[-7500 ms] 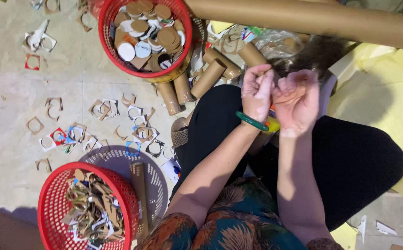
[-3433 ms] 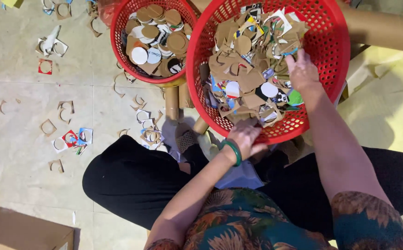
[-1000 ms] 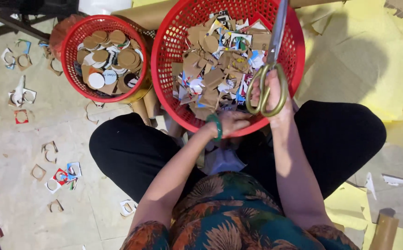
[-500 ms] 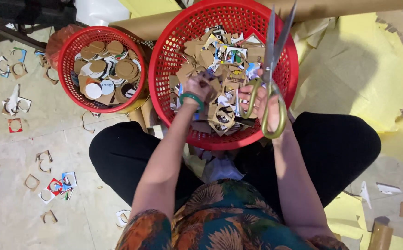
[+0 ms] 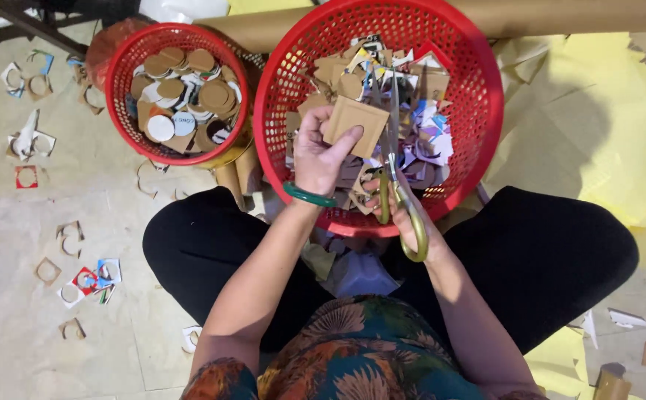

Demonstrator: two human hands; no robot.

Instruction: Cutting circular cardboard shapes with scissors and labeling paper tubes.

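Observation:
My left hand [image 5: 321, 157], with a green bangle at the wrist, holds a square piece of brown cardboard [image 5: 355, 122] over a large red basket [image 5: 471, 141] full of cardboard scraps. My right hand [image 5: 406, 215] grips scissors [image 5: 395, 170] with gold-coloured handles; their blades point up beside the cardboard square. The basket rests in front of my crossed legs in black trousers.
A smaller red basket [image 5: 126, 111] of round cardboard discs stands at the upper left. Cardboard tubes [image 5: 241, 174] lie between the baskets, and a long tube [image 5: 560, 15] runs along the top. Cut-out scraps [image 5: 78, 281] litter the floor at left. Yellow paper [image 5: 604, 126] covers the floor at right.
My left hand has lifted a square cardboard piece out of the large basket. The scissors have come down from upright to beside that piece.

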